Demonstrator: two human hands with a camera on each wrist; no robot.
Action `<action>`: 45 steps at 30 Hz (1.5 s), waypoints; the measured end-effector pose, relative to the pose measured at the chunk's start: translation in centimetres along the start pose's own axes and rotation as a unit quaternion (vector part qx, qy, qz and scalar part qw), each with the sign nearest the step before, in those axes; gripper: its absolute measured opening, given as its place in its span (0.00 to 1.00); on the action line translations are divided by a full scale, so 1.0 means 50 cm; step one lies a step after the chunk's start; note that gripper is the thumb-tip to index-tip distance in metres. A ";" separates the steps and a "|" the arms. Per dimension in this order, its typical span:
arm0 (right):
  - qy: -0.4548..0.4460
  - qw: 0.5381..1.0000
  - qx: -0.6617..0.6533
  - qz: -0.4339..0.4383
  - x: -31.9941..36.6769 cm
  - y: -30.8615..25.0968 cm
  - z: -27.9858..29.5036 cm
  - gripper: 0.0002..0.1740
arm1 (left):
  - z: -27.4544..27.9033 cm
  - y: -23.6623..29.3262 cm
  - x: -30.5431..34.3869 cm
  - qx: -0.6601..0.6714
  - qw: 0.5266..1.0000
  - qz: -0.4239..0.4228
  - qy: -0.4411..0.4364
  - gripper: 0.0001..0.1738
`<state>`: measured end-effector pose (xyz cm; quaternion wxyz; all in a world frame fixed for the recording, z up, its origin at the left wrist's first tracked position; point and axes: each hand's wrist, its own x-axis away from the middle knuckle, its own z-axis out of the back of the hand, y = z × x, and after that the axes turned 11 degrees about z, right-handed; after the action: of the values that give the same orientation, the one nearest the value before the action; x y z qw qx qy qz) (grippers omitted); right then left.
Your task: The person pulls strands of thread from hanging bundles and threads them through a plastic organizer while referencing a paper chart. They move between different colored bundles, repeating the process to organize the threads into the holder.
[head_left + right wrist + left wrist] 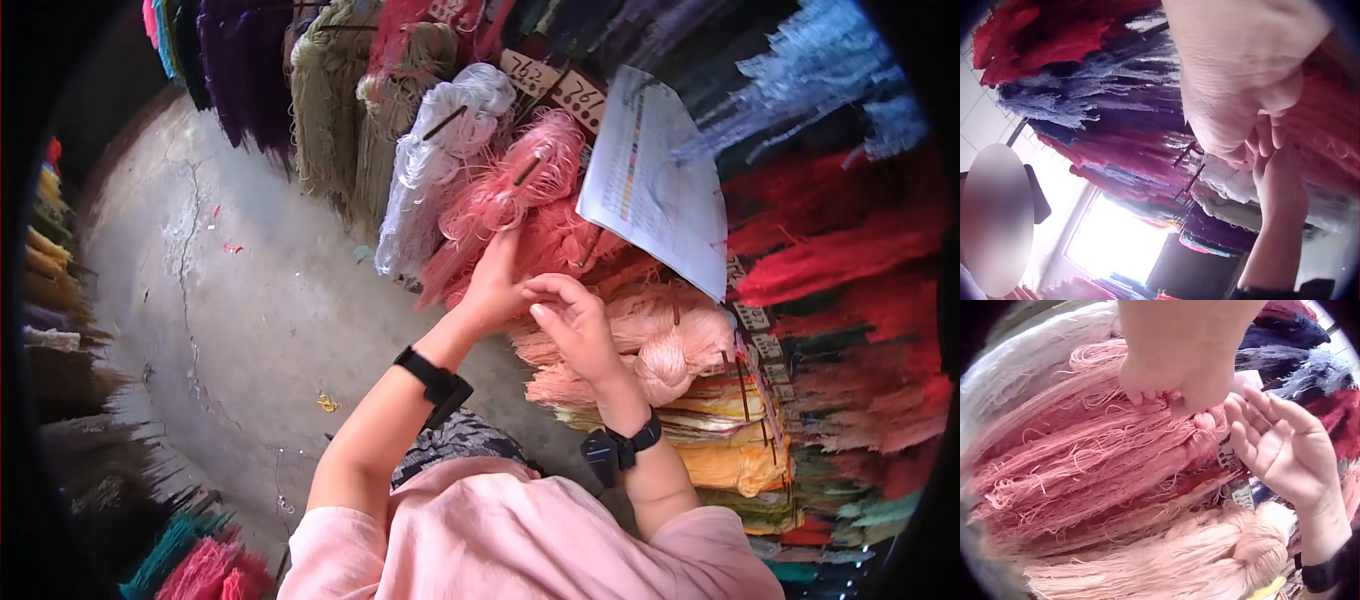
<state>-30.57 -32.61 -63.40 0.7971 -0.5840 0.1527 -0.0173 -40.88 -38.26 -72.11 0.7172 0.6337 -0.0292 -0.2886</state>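
Note:
A coral-pink thread skein (540, 165) hangs from a peg among others of similar shades. My left hand (495, 285) is at its lower part; in the left wrist view the curled fingers (1141, 390) of that hand pinch into pink strands, their tips partly hidden. Close beside it is my right hand (575, 325), its fingers loosely bent. The left wrist view shows the right palm (1272, 450) facing up with nothing in it. Below lies a peach skein (1172, 556), looped at its right end.
A printed chart sheet (650, 175) lies over the rack beside number labels (550, 85). White skeins (450, 130) hang to the left, orange ones (745, 460) nearer me. Red hanks (840, 230) line the right side. Cracked concrete floor (230, 290) stretches left.

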 end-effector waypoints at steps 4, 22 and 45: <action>-0.051 0.984 0.149 0.078 -0.067 0.028 -0.033 0.15 | -0.061 -0.089 -0.004 0.332 0.890 0.180 -0.255 0.26; 0.216 0.941 0.205 -0.162 -0.045 0.156 0.065 0.21 | -0.109 -0.097 -0.043 0.078 0.981 0.133 -0.113 0.17; 0.247 0.952 0.039 -0.178 -0.004 0.216 0.111 0.24 | -0.193 -0.031 0.102 0.245 0.898 -0.005 -0.365 0.19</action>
<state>-30.95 -24.01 -71.95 0.7408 -0.5478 0.2375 -0.3079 -33.27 -31.99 -77.09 0.4773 0.6397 -0.3554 -0.4865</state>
